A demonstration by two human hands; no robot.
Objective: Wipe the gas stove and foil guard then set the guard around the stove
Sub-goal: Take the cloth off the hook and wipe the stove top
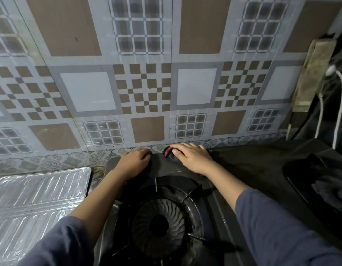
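The gas stove [164,167] sits low in the middle of the view, with its round burner [158,225] close to the person. Both hands are at 12 o'clock from the burner, on the back edge of the stove by the tiled wall [147,83].

The right hand [193,158] lies flat on a dark cloth [168,153] with a red stripe. Its fingers [187,147] are spread out and press the cloth down on the stove top. The left hand [133,160] is just beside it, and its fingers [145,153] bend down over the back edge. I cannot tell if they hold anything. Both arms reach straight forward, one on each side of the burner, in blue sleeves [281,227].

The foil guard [37,194] lies flat on the counter [51,163] at 9 o'clock, well apart from the hands. It is not set around the stove yet.

I think the job is in its early part. The stove is being wiped now. Wiping the guard and standing it around the stove look left to do, though I cannot tell if the guard is already clean.

A white cord [339,104] hangs at 2 o'clock.
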